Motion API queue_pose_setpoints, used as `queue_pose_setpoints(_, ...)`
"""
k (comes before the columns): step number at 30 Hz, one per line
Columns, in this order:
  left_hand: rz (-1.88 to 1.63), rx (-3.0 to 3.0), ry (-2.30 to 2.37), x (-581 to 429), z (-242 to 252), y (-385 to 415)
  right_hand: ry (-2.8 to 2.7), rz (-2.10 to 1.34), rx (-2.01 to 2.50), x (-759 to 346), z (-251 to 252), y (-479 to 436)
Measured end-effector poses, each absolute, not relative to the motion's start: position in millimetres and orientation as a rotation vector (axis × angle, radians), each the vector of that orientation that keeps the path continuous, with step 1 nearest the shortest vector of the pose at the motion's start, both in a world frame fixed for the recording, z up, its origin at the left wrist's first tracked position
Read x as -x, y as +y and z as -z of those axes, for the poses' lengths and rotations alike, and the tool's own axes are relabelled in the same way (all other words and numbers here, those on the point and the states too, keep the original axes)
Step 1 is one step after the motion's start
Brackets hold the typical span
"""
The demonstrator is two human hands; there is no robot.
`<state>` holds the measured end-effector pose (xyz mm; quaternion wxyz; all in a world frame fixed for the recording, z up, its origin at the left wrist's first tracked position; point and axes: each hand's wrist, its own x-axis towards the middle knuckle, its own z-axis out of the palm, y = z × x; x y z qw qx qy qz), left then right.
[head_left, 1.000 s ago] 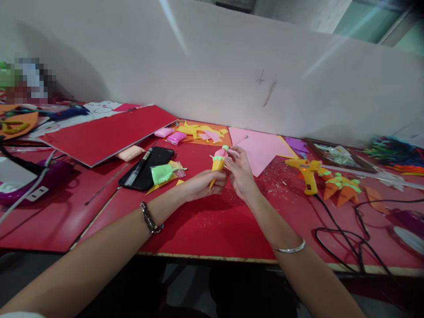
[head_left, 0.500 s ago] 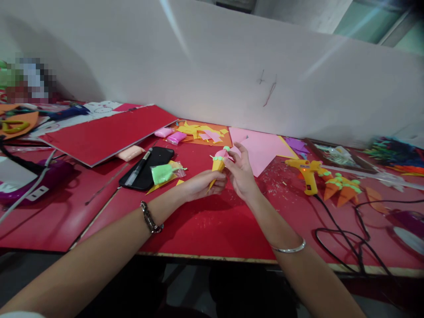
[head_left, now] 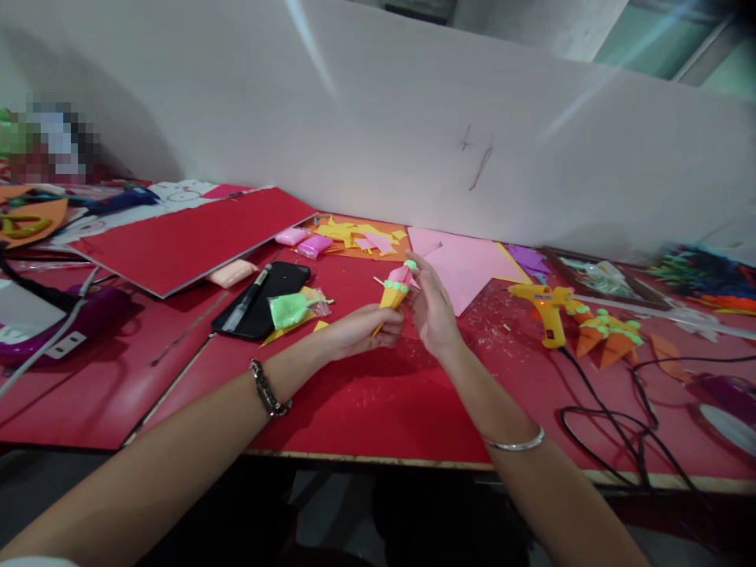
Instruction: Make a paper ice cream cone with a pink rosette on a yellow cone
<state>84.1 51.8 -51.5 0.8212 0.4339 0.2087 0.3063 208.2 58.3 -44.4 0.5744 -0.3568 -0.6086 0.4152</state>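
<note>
A small yellow cone (head_left: 392, 294) with a pink top, green balls and a thin stick poking out at its left is tilted above the red table (head_left: 378, 409). My left hand (head_left: 367, 331) has its fingers wrapped round the cone's lower part. Just right of the pink top is my right hand (head_left: 434, 311), its fingers raised and partly hidden; whether they touch the top is unclear. A green clay packet (head_left: 290, 310) lies left of the hands, beside a black phone (head_left: 277, 283) with a pen (head_left: 248, 298) on it.
On the right lie a yellow glue gun (head_left: 549, 307) with a black cable and some orange cones (head_left: 608, 337). Behind are pink paper (head_left: 457, 272), yellow scraps (head_left: 342, 231) and pink packets (head_left: 315, 246). A red board (head_left: 201, 236) stretches across the left.
My right hand's fingers have come off the pink top and straightened. The cone has tilted slightly further to the right.
</note>
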Motion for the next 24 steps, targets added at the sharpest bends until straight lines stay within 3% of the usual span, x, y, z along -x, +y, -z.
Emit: queue_pose_setpoints(24, -0.634, -0.895, 0.458, -86.4, 47.5, 49.1, -1.295, -0.964, 0.757, -210.6, 46.6, 62.6)
